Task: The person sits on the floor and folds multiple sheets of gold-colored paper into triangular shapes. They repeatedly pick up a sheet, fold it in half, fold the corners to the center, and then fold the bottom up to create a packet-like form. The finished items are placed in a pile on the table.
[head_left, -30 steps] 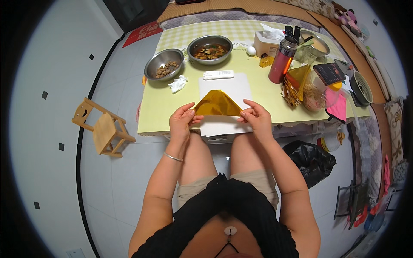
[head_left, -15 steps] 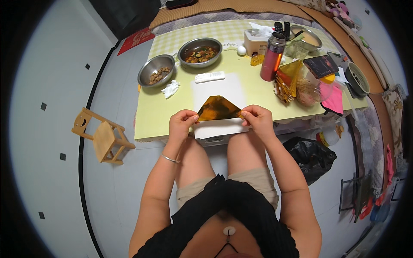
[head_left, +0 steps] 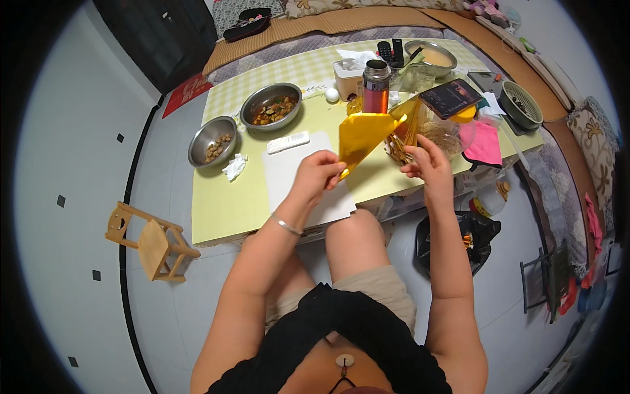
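A shiny gold foil sheet (head_left: pixel 363 136), folded to a slanted shape, is held up over the table by my left hand (head_left: pixel 319 173), which pinches its lower corner. My right hand (head_left: pixel 430 159) is off the foil, to its right, with its fingers loosely bent and apart; I see nothing in it. Just beyond those fingers lie thin brown sticks (head_left: pixel 398 148) with a gold cone-shaped wrap (head_left: pixel 413 118) around them. Below the foil, a white sheet (head_left: pixel 285 172) lies on the table with a white oblong packet (head_left: pixel 288 142) at its far edge.
Two steel bowls, one with food in broth (head_left: pixel 252 127) and one with small brown pieces (head_left: pixel 197 154), stand at the left. A red flask (head_left: pixel 375 95), a phone (head_left: pixel 450 98) and a pink cloth (head_left: pixel 482 146) are toward the right. A black bag (head_left: pixel 485 240) lies on the floor.
My right hand has let go of the foil and moved right, toward the sticks. The left hand has lifted and tilted the foil. The view has shifted to the right.
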The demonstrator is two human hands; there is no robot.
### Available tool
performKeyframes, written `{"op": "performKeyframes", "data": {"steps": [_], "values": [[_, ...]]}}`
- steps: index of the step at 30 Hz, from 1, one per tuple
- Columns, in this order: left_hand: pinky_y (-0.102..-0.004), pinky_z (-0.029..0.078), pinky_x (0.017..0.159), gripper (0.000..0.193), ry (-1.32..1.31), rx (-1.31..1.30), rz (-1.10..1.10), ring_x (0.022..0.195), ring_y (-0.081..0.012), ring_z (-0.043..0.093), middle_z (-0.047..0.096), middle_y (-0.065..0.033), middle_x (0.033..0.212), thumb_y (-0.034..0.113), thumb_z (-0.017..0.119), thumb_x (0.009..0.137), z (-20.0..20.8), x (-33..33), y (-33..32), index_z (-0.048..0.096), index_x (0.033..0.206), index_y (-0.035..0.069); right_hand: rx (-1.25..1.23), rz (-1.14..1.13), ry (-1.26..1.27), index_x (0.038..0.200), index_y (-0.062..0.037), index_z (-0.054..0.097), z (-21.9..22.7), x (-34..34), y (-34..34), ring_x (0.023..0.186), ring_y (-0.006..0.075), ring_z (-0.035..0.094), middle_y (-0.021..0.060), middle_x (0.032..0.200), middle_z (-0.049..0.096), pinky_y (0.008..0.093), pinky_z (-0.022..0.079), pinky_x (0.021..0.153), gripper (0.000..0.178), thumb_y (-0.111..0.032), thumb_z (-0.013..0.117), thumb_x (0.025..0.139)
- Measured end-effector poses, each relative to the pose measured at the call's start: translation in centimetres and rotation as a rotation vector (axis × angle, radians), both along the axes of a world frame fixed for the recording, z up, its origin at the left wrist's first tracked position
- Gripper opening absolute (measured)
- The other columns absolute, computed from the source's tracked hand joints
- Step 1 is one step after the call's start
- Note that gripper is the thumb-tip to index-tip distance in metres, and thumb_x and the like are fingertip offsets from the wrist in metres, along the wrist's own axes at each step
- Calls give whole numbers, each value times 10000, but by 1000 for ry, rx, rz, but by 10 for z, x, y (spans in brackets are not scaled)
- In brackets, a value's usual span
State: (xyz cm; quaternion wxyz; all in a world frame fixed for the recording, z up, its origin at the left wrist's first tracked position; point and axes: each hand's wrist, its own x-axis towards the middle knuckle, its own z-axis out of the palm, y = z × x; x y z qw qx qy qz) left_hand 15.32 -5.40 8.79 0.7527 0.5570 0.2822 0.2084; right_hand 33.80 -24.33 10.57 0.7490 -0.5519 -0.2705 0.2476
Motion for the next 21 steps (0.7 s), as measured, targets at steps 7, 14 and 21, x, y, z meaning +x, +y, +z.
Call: {"op": "performKeyframes", "data": {"steps": [7, 14, 21], "values": [[-237, 455, 452, 105, -19, -353, -21, 520, -108, 549, 616, -35, 680, 105, 646, 960, -19, 107, -9, 612, 883, 42, -87, -30, 7, 1209, 10, 648, -29, 11, -58, 733, 107, 667, 91, 995, 732, 221, 505, 674, 241, -113, 558, 1022], [-257, 544, 486, 145, 33, -459, 114, 570, -139, 646, 648, -55, 708, 157, 640, 977, -11, 168, -26, 613, 923, 25, -99, -33, 97, 1151, 12, 666, -56, 3, -73, 710, 98, 650, 84, 946, 728, 205, 493, 661, 202, -91, 549, 1023], [-261, 407, 416, 272, 150, -141, -20, 488, -123, 596, 660, -69, 695, 267, 680, 966, -1, 153, -23, 624, 850, 27, -96, -130, -240, 1209, 36, 648, -74, -4, -39, 791, 113, 660, 75, 1006, 714, 232, 527, 722, 259, -115, 573, 1013]]}}
